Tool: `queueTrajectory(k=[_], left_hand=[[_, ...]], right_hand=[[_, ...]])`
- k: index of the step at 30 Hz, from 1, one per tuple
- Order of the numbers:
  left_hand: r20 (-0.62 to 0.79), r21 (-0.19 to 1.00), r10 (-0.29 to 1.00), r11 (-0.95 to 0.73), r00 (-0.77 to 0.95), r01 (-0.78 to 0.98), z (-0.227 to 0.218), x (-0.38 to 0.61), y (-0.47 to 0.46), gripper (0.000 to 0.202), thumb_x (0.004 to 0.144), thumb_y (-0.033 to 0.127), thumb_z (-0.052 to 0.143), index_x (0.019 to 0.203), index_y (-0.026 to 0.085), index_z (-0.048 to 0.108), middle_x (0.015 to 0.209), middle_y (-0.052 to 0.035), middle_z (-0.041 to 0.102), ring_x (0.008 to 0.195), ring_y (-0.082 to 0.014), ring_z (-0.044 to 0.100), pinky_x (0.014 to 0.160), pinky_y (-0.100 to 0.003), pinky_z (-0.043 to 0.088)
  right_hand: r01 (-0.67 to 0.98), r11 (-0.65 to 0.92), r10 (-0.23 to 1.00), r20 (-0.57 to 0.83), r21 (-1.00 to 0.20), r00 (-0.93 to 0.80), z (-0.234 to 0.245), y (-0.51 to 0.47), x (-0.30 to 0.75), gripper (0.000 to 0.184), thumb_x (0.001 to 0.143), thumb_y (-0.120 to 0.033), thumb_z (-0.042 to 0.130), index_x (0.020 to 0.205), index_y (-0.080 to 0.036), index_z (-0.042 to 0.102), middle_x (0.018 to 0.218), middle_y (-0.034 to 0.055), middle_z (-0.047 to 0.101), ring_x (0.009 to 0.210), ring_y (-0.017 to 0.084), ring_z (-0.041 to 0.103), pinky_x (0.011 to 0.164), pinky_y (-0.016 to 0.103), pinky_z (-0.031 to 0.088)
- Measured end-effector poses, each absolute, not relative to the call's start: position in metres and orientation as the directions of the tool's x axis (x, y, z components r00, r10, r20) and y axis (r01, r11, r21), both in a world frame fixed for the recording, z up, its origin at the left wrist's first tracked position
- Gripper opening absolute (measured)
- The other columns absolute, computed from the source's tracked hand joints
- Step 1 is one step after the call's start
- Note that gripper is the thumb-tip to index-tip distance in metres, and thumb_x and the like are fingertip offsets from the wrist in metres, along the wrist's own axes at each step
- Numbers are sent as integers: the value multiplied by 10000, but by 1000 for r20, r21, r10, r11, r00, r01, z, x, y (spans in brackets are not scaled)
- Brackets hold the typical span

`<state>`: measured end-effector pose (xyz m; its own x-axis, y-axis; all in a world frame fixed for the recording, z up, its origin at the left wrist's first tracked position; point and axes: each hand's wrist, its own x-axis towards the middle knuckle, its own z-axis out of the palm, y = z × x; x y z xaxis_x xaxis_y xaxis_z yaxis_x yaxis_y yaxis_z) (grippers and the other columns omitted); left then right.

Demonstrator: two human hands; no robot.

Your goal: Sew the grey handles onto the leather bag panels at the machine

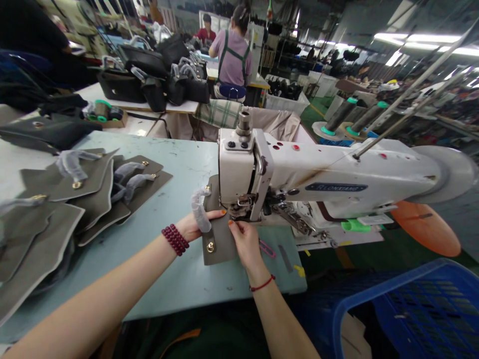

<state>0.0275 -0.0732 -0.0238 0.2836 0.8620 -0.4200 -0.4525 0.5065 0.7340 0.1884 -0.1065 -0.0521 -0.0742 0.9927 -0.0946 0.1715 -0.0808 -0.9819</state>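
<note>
A grey bag panel (220, 243) lies on the light green table under the head of a white sewing machine (241, 167). Its handle (200, 212), wrapped in clear plastic, arches up from gold-coloured fittings on the left side. My left hand (192, 225) holds the panel at that side, one digit stretched across its top beneath the handle; the other fingers are mostly hidden. Close to the presser foot, my right hand (245, 242) pinches the panel's near right part between thumb and fingers. The needle area is too dark to make out.
Similar grey panels (95, 199) with wrapped handles are piled on the left. A pink clip-like tool (267, 248) lies right of my right hand. At lower right stands a blue plastic basket (339, 309). Black bags (149, 65) and seated people (234, 55) are beyond.
</note>
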Motion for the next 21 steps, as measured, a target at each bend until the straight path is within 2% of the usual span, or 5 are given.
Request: queueTrajectory(k=[11, 17, 21], left_hand=[[-434, 733, 855, 519, 285, -439, -29, 27, -74, 395, 644, 142, 804, 1022, 135, 689, 920, -107, 754, 730, -241, 724, 721, -344, 609], [-438, 714, 849, 528, 295, -459, -28, 28, -74, 405, 635, 124, 807, 1020, 127, 680, 827, -92, 759, 677, -231, 720, 712, -348, 613], [-448, 718, 853, 522, 268, -460, -28, 28, -76, 421, 631, 119, 807, 1029, 129, 670, 854, -93, 756, 666, -230, 717, 665, -347, 619]], right_hand=[[250, -32, 997, -49, -968, -63, -53, -106, 189, 421, 856, -474, 512, 652, -121, 614, 590, 4, 539, 551, 102, 427, 480, 187, 276], [390, 39, 998, 17, -920, -59, -41, -114, 187, 364, 888, -395, 490, 724, -127, 676, 671, 47, 647, 596, 135, 530, 530, 201, 348], [422, 81, 993, 38, -903, -109, -36, -120, 191, 289, 896, -325, 494, 822, -141, 705, 773, 68, 697, 675, 156, 602, 600, 211, 404]])
